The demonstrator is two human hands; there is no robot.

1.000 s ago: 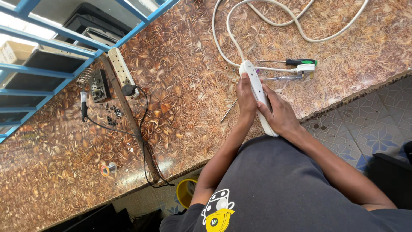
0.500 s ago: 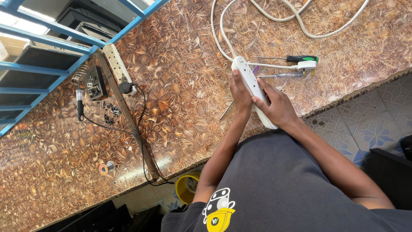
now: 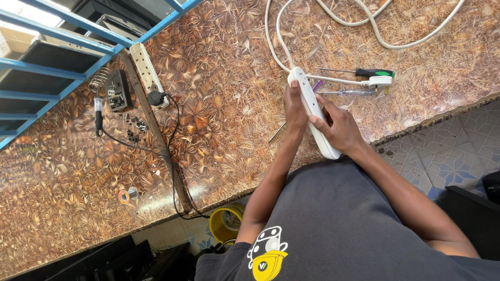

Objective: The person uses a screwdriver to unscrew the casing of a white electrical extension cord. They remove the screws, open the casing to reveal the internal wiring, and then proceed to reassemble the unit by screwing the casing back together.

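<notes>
- The white power strip lies lengthwise near the table's front edge, its near end jutting over that edge towards the person's dark shirt.
- The left hand grasps the strip along its left side, fingers pointing up its length towards the cord end.
- The right hand clasps the strip's lower half from the right, thumb laid across the top face.
- The strip's casing looks whole and closed; no screws or inner parts show, so by these pictures it is only being held and steadied, with no opening or fixing visibly done.
- Its white cord leaves the far end and loops away across the table.
- Just beyond the strip lie a white plug, a screwdriver with a black-and-green handle, and a clear-handled tester; none is touched.
- A thin metal rod lies just left of the left wrist.
- Well apart to the left: a second strip with a black plug in it, a soldering iron, a small black box, scattered small dark bits, and a roll of tape.
- A yellow tub sits below the table edge.
</notes>
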